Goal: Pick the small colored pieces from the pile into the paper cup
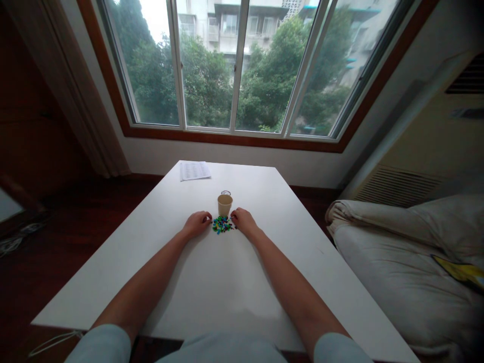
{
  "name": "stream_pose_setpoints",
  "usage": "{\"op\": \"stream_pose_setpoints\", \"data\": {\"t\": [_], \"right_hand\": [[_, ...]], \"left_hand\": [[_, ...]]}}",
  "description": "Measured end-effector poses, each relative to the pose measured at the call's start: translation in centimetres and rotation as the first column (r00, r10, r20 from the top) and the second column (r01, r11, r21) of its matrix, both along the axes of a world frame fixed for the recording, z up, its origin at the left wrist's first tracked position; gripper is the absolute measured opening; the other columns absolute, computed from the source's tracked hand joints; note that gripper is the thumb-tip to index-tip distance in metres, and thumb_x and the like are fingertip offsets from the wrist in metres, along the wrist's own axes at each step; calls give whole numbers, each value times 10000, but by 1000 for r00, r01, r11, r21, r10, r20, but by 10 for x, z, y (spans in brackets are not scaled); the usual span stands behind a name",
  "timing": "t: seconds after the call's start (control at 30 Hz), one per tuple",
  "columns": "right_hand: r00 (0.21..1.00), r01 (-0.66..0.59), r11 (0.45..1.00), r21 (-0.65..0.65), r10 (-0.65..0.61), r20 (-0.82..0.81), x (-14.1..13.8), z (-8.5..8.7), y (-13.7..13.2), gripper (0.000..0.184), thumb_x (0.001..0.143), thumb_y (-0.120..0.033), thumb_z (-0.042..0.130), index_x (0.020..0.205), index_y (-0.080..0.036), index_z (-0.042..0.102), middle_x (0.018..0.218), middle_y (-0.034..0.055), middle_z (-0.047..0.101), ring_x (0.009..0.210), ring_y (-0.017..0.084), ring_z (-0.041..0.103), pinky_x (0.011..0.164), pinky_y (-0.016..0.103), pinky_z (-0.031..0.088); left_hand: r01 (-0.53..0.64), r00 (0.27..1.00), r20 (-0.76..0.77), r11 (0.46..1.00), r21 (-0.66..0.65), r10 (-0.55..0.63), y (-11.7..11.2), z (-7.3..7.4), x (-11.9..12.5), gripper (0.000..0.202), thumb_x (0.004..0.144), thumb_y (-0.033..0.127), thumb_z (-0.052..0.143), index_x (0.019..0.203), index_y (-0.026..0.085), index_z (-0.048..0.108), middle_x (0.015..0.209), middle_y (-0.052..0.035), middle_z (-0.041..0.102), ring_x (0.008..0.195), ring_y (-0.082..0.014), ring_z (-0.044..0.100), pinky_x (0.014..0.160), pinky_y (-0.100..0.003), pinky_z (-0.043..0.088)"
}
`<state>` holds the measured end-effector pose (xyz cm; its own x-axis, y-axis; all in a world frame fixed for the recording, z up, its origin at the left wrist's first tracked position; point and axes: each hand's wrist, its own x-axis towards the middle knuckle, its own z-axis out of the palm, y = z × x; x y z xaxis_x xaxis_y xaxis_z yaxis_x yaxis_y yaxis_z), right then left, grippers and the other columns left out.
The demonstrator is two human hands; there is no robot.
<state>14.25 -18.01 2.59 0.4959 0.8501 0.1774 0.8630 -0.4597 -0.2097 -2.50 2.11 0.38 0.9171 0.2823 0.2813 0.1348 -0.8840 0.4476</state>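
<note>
A small pile of colourful beads point(222, 225), mostly green and blue, lies on the white table point(227, 272). Right behind the pile stands a tan paper cup point(225, 205), upright with its mouth up; its inside bottom is hidden. My left hand point(197, 224) rests at the pile's left edge, thumb and forefinger curled together. On the other side, my right hand point(244, 221) is at the pile's right edge, fingers pinched close to the beads and the cup. Whatever is between the fingertips of either hand is too small to make out. Behind the cup lies a thin dark loop point(226, 192).
Printed paper sheets point(194, 170) lie at the table's far left corner. Beyond the table is a wall with a wide window point(234, 75). A covered couch point(401, 272) stands to the right, a curtain point(71, 91) hangs at the left. A white cord point(55, 342) shows at the near left corner.
</note>
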Motion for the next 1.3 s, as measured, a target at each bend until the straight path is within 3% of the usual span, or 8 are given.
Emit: {"op": "stream_pose_setpoints", "data": {"t": [0.5,0.67,0.8,0.9,1.03,1.13,1.3], "right_hand": [[995,83,996,28,-84,58,-7,-3,4,189,943,-181,526,954,-189,715,991,80,658,899,170,603,785,239,395],[992,105,990,90,-110,59,-3,-11,6,162,927,-169,544,931,-185,705,953,73,652,861,163,592,759,240,390],[992,109,971,213,-121,44,0,-14,7,176,923,-153,527,892,-188,697,900,63,641,811,159,578,738,244,390],[995,83,921,382,-98,22,1,-11,7,181,918,-155,513,870,-191,683,878,53,631,806,161,569,745,248,402],[995,96,778,621,-99,-30,-1,-2,9,168,903,-165,492,886,-183,658,866,48,628,788,167,559,759,271,425],[994,103,696,711,-87,-59,-6,6,12,168,910,-193,478,902,-179,645,880,49,629,781,168,553,754,283,434],[989,144,681,718,-85,-118,-18,21,20,212,952,-260,446,949,-178,641,927,65,633,811,170,556,768,285,451]], "left_hand": [[-34,999,-24,999,19,35,-1,1,1,209,893,303,546,985,226,718,813,-23,647,773,-162,558,705,-259,393],[-40,999,-18,999,16,41,-1,1,0,204,891,300,552,987,229,718,814,-20,643,780,-159,558,712,-254,392],[-29,1000,-10,999,19,29,0,0,-1,203,897,300,546,986,234,716,804,-16,634,766,-156,551,697,-250,385],[-16,1000,-3,1000,27,16,1,-1,0,198,897,302,546,980,238,714,802,-14,631,761,-156,549,685,-252,378],[-13,1000,-1,999,32,13,0,-1,1,203,900,314,542,982,240,712,786,-12,625,749,-158,547,679,-257,375],[-8,1000,-1,1000,27,8,-2,0,1,211,904,325,536,982,241,713,781,-10,623,743,-158,545,678,-257,376],[-12,1000,-11,1000,13,12,-3,3,-1,218,896,318,540,987,239,721,797,-16,633,754,-160,553,700,-262,394]]}}
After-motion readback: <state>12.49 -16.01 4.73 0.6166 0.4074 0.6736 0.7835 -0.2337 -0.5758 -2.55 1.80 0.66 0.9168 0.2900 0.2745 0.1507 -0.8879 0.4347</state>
